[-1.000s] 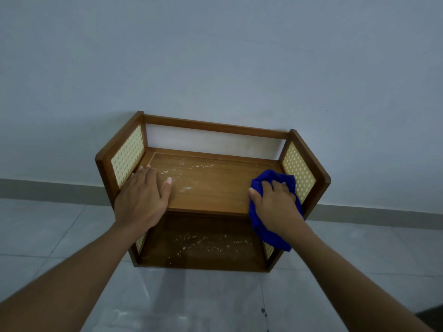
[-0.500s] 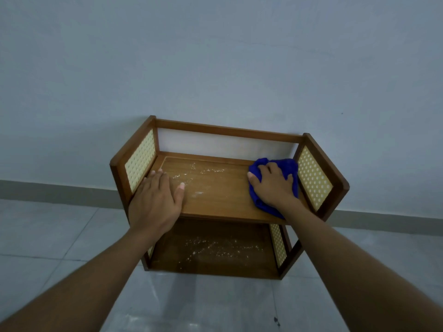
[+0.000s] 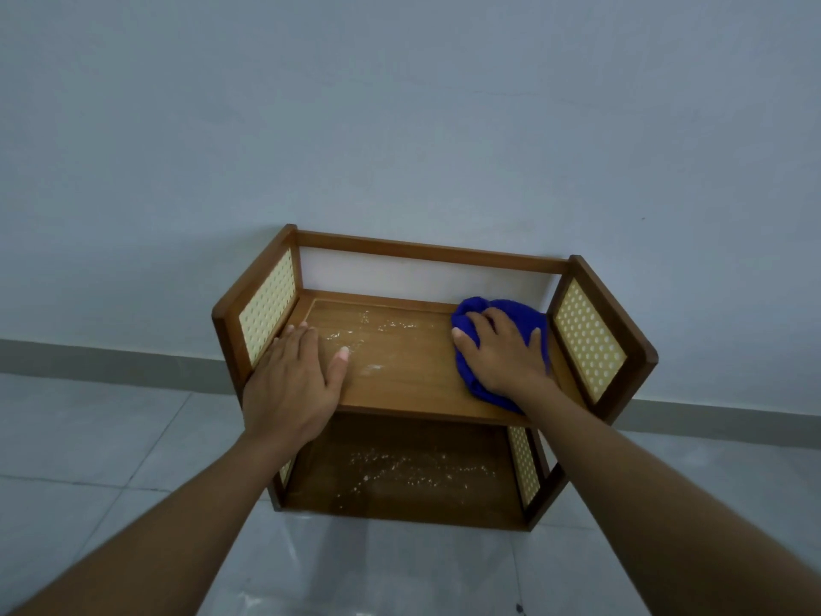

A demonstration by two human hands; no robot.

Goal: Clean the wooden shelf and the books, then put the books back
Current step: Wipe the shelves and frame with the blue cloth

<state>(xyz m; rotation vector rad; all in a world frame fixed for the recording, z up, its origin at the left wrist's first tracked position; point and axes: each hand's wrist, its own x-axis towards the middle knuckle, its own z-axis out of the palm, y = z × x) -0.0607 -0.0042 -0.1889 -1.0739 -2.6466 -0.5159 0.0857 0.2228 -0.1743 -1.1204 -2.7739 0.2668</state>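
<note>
A pale blue-grey wall (image 3: 400, 126) fills the upper half of our view. A darker grey skirting strip (image 3: 89, 357) runs along its foot, above a glossy floor of large light tiles (image 3: 111, 437). The two-tier brown wooden shelf (image 3: 413, 380) stands on this floor with its back rail against the wall, right in front of us. Each end is closed by a cream perforated panel, one on the left (image 3: 269, 304) and one on the right (image 3: 588, 344).

Our left grip (image 3: 293, 384) lies flat on the left end of the upper board, just beside the left panel. Its fingers are straight and close together, its thumb is held out to the side, and it holds nothing. It presses palm-down on the wood and overlaps the front edge.

Our right grip (image 3: 502, 353) is at the right end of the same board, near the right panel. It sits on top of a bunched royal-blue cloth (image 3: 517, 309). Its fingers are bent over the bundle, with some tips sunk in the folds, and its thumb rests against the cloth's left edge. The cloth is pinned to the wood and reaches from the back corner almost to the front edge.

Between our two grips, a scatter of white specks (image 3: 368, 331) lies on the upper board, thickest beside the left thumb. A wider patch of white specks (image 3: 413, 471) is spread across the shaded lower board (image 3: 400, 504).

A small dark spot (image 3: 519, 609) marks the tile in front of the shelf.
</note>
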